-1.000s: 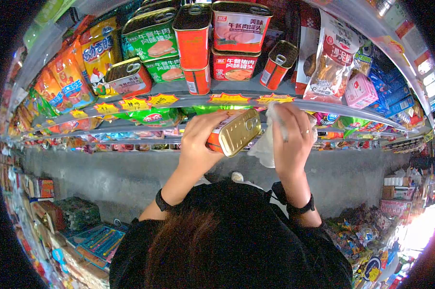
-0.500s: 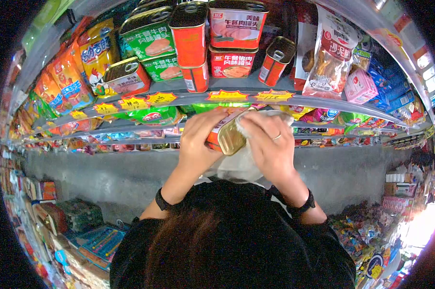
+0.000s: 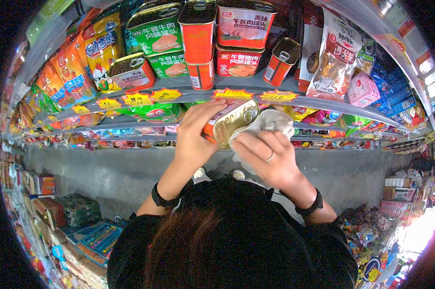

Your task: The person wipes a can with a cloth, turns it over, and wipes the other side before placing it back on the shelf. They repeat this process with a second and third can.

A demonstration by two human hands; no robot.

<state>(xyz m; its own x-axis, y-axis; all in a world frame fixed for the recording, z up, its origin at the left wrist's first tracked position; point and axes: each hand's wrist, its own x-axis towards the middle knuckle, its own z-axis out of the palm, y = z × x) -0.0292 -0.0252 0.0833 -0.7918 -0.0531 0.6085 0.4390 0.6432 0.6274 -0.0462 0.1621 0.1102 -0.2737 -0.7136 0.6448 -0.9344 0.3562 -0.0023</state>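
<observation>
My left hand (image 3: 198,130) is wrapped round a luncheon meat can (image 3: 235,124), held tilted in front of the shelf edge. The can's gold metal end with a ring pull faces up toward me, and its side is red. A crumpled whitish cloth (image 3: 278,121) is bunched in my right hand (image 3: 271,159), whose fingers press it against the can's right edge. A ring is on one finger of that hand. Part of the cloth hangs hidden behind the fingers.
Stacked red cans (image 3: 196,43) and green cans (image 3: 162,38) stand on the shelf ahead, beside a single narrow can (image 3: 282,60). Snack bags (image 3: 73,72) fill the left, a packaged snack (image 3: 334,58) the right. Yellow price tags (image 3: 232,94) line the shelf edge. Grey floor (image 3: 106,168) lies below.
The can has turned so that its ring-pull end shows more. My right hand and the cloth have moved down from the can's top to its right edge.
</observation>
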